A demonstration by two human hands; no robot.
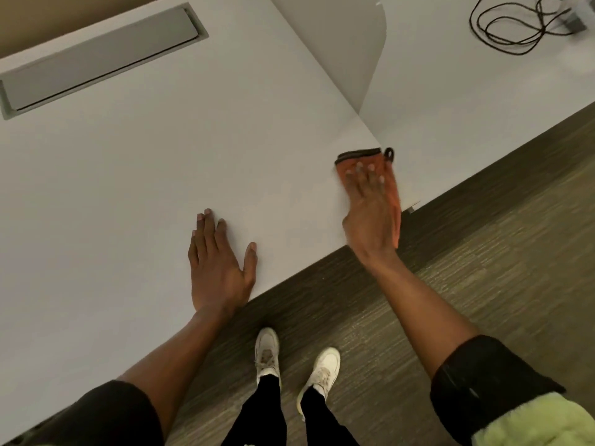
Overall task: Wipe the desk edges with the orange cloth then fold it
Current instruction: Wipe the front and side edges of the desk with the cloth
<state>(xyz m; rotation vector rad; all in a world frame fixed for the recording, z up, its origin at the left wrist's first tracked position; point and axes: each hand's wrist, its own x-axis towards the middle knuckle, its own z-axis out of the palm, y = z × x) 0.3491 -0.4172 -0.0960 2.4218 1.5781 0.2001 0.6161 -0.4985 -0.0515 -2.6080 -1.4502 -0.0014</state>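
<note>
The orange cloth, with a dark trim and a small hanging loop, lies on the white desk at its near right corner and hangs a little over the edge. My right hand lies flat on top of it with fingers spread, pressing it to the desk. My left hand rests palm down on the bare desk near the front edge, fingers apart, holding nothing.
A grey cable-tray lid is set into the desk at the far left. A second white desk adjoins on the right, behind a divider panel, with a coiled black cable. My feet stand on the dark floor.
</note>
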